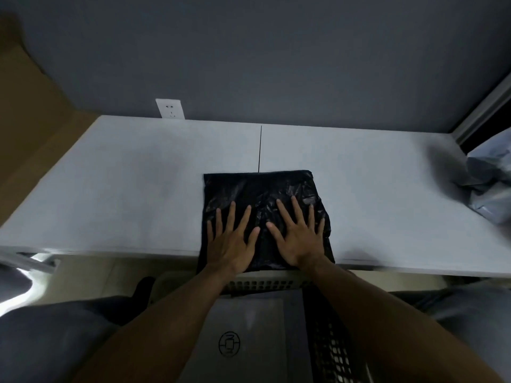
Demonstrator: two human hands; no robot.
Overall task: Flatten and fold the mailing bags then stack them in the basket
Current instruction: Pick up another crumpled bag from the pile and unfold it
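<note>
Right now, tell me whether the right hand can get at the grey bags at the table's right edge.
Probably yes: the right hand lies flat on the black bag, and only bare table separates it from the grey bags.

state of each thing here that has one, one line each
black mailing bag: wrinkled, spread on the table, near edge overhanging
left hand: open, fingers spread, pressing the black mailing bag
right hand: open, pressing it too
basket: below the table, holds a grey bag
grey bag: lying flat
pale bags: crumpled, at the table's right
</note>
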